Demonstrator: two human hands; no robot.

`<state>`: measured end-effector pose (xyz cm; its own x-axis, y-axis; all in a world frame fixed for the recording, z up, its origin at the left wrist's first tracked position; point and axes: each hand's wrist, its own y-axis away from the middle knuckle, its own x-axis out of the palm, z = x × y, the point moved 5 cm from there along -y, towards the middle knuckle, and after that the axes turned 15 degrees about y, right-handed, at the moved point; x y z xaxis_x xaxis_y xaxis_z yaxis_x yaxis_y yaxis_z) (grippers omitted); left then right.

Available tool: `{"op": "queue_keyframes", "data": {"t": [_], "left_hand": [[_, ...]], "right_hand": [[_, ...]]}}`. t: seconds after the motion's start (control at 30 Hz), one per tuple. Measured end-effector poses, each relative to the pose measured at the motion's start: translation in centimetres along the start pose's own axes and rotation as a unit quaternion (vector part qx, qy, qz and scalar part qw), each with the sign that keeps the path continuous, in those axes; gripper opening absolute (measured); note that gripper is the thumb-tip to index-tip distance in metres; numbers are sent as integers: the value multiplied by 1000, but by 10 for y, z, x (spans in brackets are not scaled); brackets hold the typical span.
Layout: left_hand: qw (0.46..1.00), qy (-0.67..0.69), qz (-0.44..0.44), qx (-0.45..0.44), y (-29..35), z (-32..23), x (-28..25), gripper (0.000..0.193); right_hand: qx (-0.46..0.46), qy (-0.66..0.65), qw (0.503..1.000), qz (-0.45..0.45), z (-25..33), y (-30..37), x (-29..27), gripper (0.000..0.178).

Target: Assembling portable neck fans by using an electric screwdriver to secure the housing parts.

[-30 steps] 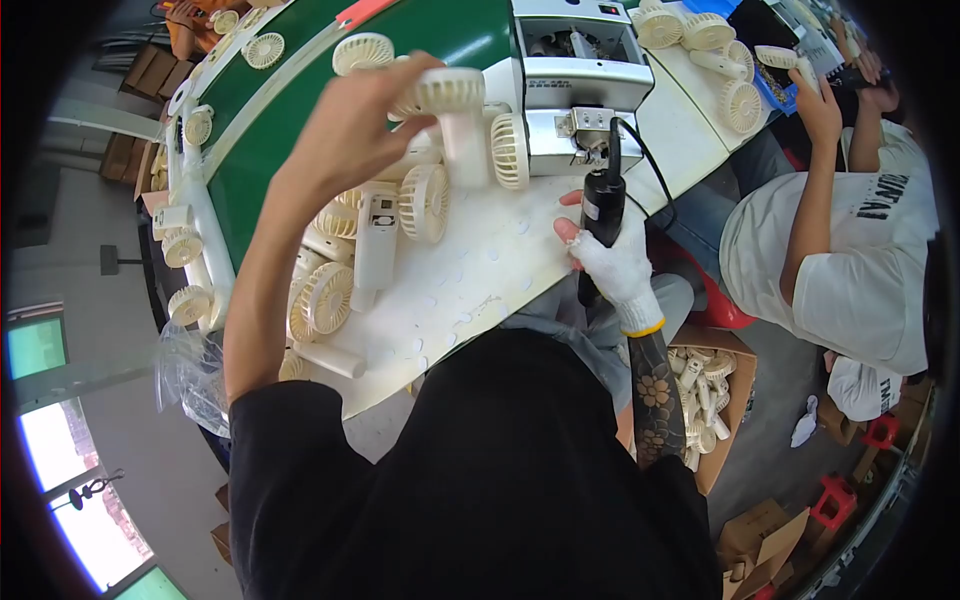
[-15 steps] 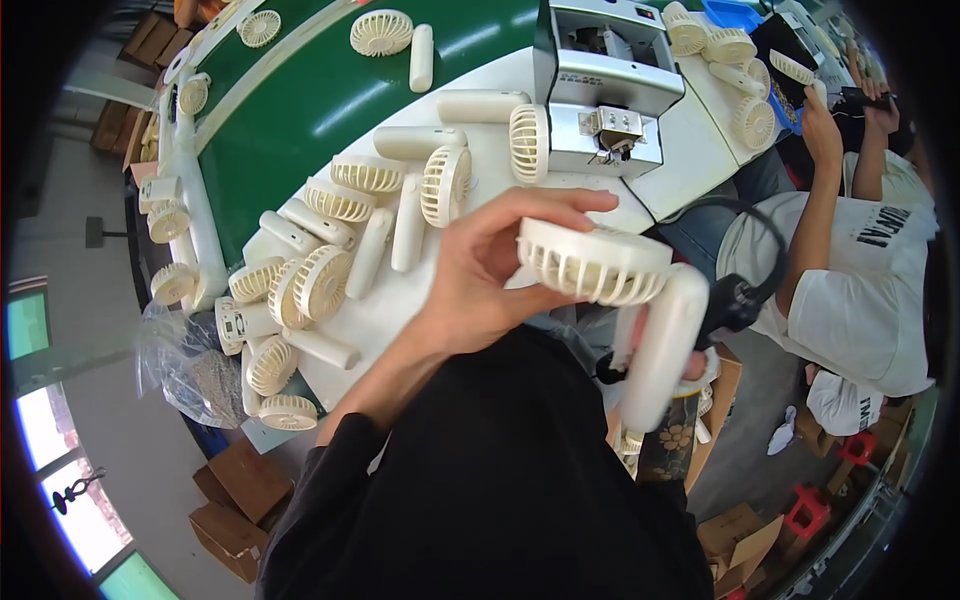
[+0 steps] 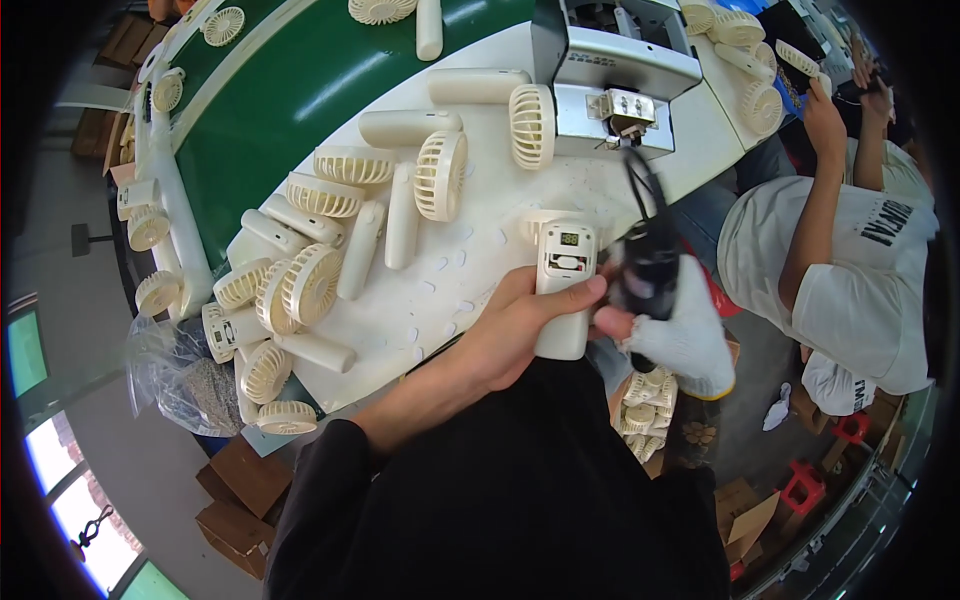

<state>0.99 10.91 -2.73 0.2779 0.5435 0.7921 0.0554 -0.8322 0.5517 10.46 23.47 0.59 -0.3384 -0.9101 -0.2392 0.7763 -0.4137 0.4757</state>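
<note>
My left hand [image 3: 520,325] is closed round the handle of a cream handheld fan [image 3: 562,338], thumb across its front. That face is turned up and shows a small digit display above an open slot; the fan head is mostly hidden behind the handle's top. Just right of it, my right hand [image 3: 692,335], in a white glove with bare fingertips, grips a black corded electric screwdriver [image 3: 648,265]. The screwdriver is upright, smeared by motion, with its cable looping up from the top. I cannot tell whether its tip touches anything.
Several cream fans [image 3: 312,284] and loose handles lie on the white table [image 3: 400,310], with small pale pieces scattered about. Behind are a green belt [image 3: 270,120] and a silver machine [image 3: 620,65]. A box of fan parts [image 3: 645,410] sits below right; a co-worker [image 3: 850,270] sits at right.
The fan has turned from head-up to handle-front and moved left. My left hand has shifted its hold to the handle. My right hand has come into plain view with the screwdriver raised beside the fan.
</note>
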Motion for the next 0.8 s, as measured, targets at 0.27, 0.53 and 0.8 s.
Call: {"op": "queue_keyframes", "data": {"t": [0.27, 0.53, 0.8], "left_hand": [[993, 117, 17, -16, -2, -18, 1, 26], [985, 164, 55, -25, -21, -7, 5, 18], [984, 146, 86, -46, -26, 2, 3, 15]], "right_hand": [[-351, -154, 920, -80, 84, -28, -68, 24], [-478, 4, 876, -61, 108, -81, -66, 18], [-334, -135, 932, 28, 111, -80, -56, 23]]}}
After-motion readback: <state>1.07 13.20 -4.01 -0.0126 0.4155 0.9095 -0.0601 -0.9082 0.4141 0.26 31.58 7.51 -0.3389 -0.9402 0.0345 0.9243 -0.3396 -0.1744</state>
